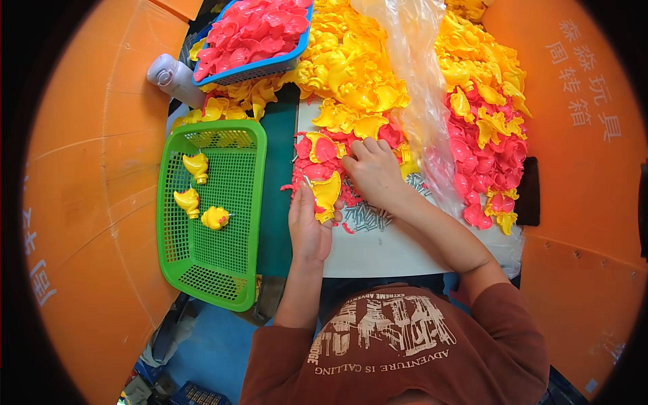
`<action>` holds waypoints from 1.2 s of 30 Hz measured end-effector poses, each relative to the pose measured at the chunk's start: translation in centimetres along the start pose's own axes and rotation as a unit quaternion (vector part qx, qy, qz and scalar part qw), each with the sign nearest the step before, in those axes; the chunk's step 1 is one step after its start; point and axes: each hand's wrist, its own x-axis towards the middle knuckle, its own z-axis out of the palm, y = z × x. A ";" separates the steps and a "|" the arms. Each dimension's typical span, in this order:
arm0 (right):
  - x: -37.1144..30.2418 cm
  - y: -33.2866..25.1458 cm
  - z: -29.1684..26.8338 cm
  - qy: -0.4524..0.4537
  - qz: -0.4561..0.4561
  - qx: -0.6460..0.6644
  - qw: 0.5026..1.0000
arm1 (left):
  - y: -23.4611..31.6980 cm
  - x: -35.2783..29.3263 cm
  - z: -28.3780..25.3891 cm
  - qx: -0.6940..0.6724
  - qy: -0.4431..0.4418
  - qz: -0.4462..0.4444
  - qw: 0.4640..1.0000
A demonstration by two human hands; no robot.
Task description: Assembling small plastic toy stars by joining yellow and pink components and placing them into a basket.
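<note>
Orange lettered panel [567,158], printed shirt [405,354], held shell [327,194]

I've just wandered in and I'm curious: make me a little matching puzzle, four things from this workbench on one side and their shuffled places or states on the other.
1. Left hand
2. Green basket
3. Blue basket
4. Silver metal pins

A. Heaped with pink pieces
B. Loose on the white tabletop
C. Holding one yellow shell
D. Containing three yellow figures

Pairs: 1-C, 2-D, 3-A, 4-B
</note>
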 end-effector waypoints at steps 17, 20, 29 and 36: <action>-3.3 0.3 -6.7 -0.043 0.029 0.133 0.990 | -1.0 -0.8 2.8 0.150 -0.071 0.088 0.982; -3.4 0.6 -7.7 0.044 0.048 0.230 0.971 | -1.6 -0.8 3.5 0.097 -0.124 0.090 0.983; -4.5 2.1 -7.9 0.202 0.157 0.479 0.839 | -1.2 -1.2 6.1 -0.009 -0.112 -0.014 0.994; -3.8 1.4 -8.7 0.143 -0.023 0.230 0.962 | -2.2 -1.3 6.3 0.066 -0.126 0.041 0.989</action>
